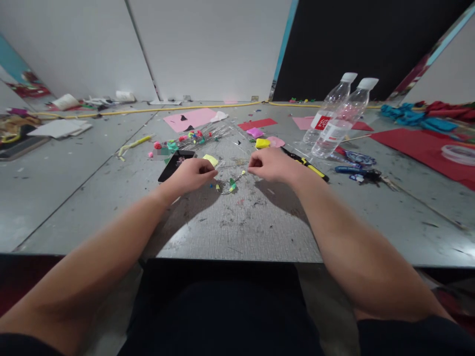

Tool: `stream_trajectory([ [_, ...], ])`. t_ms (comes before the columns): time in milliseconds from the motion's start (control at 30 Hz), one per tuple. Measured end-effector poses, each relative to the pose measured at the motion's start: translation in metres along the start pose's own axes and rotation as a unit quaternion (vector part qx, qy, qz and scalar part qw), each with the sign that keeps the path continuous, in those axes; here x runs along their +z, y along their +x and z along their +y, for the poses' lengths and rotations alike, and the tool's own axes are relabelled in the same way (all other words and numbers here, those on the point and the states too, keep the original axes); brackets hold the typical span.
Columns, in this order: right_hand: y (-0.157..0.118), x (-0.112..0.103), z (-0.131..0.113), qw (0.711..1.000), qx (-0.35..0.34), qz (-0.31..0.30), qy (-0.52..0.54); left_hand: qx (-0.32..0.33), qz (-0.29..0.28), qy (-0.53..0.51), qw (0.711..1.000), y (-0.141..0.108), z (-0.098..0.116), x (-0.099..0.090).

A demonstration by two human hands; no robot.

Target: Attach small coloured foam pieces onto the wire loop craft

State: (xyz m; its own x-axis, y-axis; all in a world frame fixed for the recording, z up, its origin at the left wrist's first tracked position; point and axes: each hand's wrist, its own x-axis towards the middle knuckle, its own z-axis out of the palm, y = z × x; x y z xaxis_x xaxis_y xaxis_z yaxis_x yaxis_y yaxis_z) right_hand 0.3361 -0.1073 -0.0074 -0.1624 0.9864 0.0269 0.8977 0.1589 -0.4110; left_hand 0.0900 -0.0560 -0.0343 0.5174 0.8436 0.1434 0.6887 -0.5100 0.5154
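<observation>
My left hand [191,175] is closed in a pinch over the table; whatever its fingertips hold is too small to make out. Opposite it, my right hand [272,165] also has thumb and fingers pressed together, their contents hidden. Between and just below both hands lies a thin curved wire-like piece with small green and yellow bits [232,185] on it. A pale yellow bit [244,172] sits close to the right fingertips. Behind the left fingers is a pale yellow paper piece [211,159]. A black phone [174,166] lies beside the left hand.
A black-and-yellow utility knife [313,169] lies beside the right wrist. Yellow [262,143] and magenta [255,132] packets sit beyond. Two plastic bottles [334,131] stand right, near keys [376,177]. Colourful beaded stems [193,137] lie back left; red paper [415,148] lies far right.
</observation>
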Motion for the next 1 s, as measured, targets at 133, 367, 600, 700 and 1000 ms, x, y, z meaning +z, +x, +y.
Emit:
stream_trajectory([
  [133,-0.004,0.003,-0.007,0.995,0.014,-0.099,-0.024,0.013,-0.042,0.003,0.999,0.001,-0.008,-0.003],
  [367,-0.004,0.016,-0.014,0.995,-0.025,-0.081,-0.047,0.056,-0.045,0.047,0.996,0.002,-0.011,-0.002],
  [600,-0.034,0.038,-0.059,0.972,-0.187,-0.132,-0.046,0.113,-0.060,0.077,0.989,0.001,-0.011,-0.009],
  [700,-0.037,0.049,-0.067,0.979,-0.134,-0.087,-0.126,0.101,-0.051,0.084,0.990,0.002,-0.012,-0.009],
  [1000,-0.023,0.048,-0.052,0.983,-0.031,-0.047,-0.174,0.102,-0.051,0.071,0.991,0.004,-0.018,-0.008],
])
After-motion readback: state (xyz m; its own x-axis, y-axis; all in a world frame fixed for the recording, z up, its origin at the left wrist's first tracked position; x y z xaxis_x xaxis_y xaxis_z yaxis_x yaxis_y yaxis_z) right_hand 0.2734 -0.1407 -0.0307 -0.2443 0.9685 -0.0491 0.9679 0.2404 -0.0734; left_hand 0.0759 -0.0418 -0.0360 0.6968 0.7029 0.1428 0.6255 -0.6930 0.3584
